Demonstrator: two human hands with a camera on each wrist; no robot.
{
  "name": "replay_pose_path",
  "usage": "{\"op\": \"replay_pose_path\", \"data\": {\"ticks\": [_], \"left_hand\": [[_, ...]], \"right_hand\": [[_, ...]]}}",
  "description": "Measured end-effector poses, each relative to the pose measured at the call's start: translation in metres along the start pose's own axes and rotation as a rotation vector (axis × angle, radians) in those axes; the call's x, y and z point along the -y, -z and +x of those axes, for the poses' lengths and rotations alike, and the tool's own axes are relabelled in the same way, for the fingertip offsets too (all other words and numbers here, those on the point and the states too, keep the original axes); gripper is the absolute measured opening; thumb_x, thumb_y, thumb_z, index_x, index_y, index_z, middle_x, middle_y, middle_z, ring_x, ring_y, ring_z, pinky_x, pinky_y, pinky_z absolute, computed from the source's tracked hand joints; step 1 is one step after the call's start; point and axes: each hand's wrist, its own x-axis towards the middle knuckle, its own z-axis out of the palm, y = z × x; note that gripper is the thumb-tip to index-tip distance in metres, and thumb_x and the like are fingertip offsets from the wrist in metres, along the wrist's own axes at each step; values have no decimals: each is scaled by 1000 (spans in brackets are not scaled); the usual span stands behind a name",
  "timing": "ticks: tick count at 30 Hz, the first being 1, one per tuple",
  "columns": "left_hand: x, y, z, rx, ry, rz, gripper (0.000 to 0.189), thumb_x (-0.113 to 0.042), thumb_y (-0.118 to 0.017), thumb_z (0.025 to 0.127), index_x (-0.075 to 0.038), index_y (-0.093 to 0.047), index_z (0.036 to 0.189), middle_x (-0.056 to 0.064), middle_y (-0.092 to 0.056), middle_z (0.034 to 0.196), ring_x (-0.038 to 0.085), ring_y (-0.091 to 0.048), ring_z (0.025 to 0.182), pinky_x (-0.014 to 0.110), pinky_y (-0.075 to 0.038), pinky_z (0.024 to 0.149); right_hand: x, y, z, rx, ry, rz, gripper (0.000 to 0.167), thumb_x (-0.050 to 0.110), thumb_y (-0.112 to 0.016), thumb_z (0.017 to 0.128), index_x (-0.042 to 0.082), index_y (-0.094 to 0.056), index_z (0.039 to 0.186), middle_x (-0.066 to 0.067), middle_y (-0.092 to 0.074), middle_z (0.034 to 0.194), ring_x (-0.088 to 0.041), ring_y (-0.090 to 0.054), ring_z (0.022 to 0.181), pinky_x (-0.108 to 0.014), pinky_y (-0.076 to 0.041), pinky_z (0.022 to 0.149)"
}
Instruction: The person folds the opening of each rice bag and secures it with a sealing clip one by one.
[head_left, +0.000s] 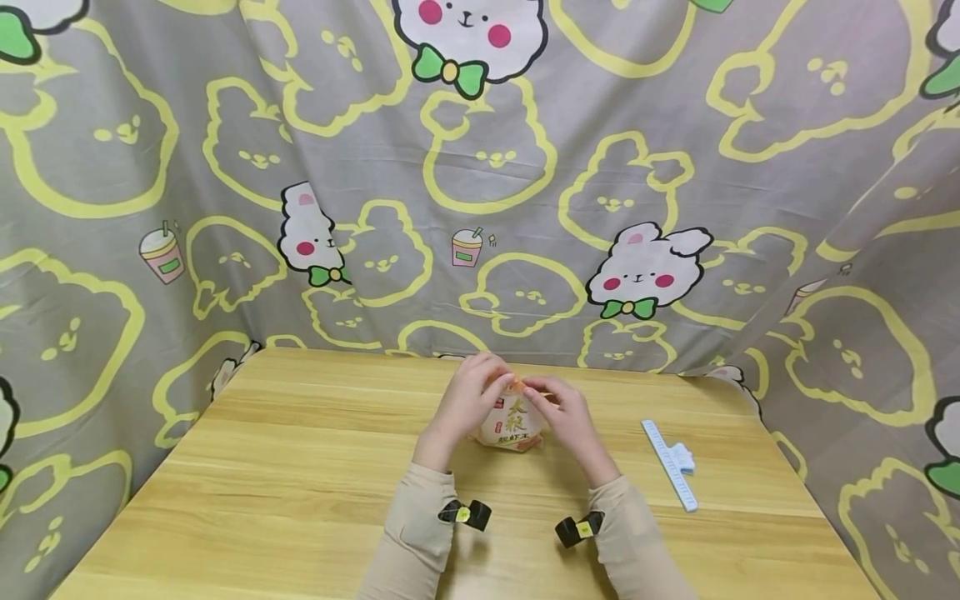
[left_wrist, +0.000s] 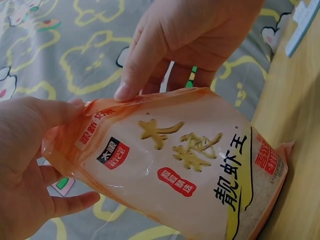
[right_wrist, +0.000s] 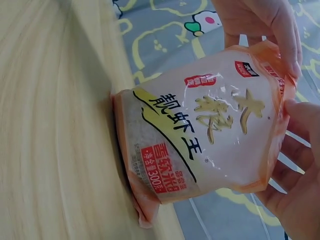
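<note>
A small plastic bag of rice [head_left: 513, 423], white with orange edges and gold and black lettering, stands upright on the table in the head view. At its left upper corner my left hand [left_wrist: 25, 155] pinches the orange top edge between thumb and fingers. My right hand [right_wrist: 300, 170] pinches that same edge a little further along, its thumb on the printed front and its fingers behind. Rice grains show through a see-through part near the bag's base in the right wrist view. The back of the bag is hidden.
A light blue bag clip [head_left: 670, 464] with a long flat bar lies on the wooden table [head_left: 300, 475], right of my right forearm. A grey patterned curtain [head_left: 510, 200] hangs behind the table and along both sides. Black wrist cameras are strapped to both sleeves.
</note>
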Motion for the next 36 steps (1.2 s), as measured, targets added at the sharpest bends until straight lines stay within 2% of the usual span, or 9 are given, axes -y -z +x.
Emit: {"op": "replay_pose_path", "data": {"ticks": [3,12,23,29,36], "left_hand": [[1,0,0,14,-4,-3,16,-25,-59,98,-14,-70,95,2,-66,107,21,-56,107,41,-48,94],[1,-1,-1,17,-14,-17,14,-25,-61,97,-14,-70,94,2,-66,108,22,-56,108,42,-49,93],[-1,-3,-2,-3,-30,-14,11,-24,-68,92,-15,-71,98,1,-65,110,22,-55,109,43,-48,93],[-1,-3,-2,-6,-39,-16,8,-23,-69,91,-16,-70,95,2,-66,111,23,-55,110,44,-49,93],[-1,-5,-1,-14,-67,2,6,-19,-68,92,-13,-69,92,3,-67,110,24,-56,109,44,-49,94]], "right_hand": [[-12,-4,1,-17,19,3,20,15,-63,94,5,-71,110,-13,-72,109,-27,-67,99,-31,-55,84],[-10,-6,-1,-54,61,-7,15,15,-64,94,8,-73,102,-8,-73,101,-14,-66,92,-27,-56,80],[-11,-8,-1,-109,158,-45,10,10,-65,92,6,-74,96,-9,-74,94,-15,-67,84,-26,-56,73],[-10,-7,0,-82,141,-53,11,12,-63,94,8,-74,97,-7,-74,96,-11,-65,86,-26,-55,74],[-9,-7,0,-80,165,-58,11,11,-64,93,8,-74,96,-8,-74,96,-13,-66,86,-26,-56,73]]}}
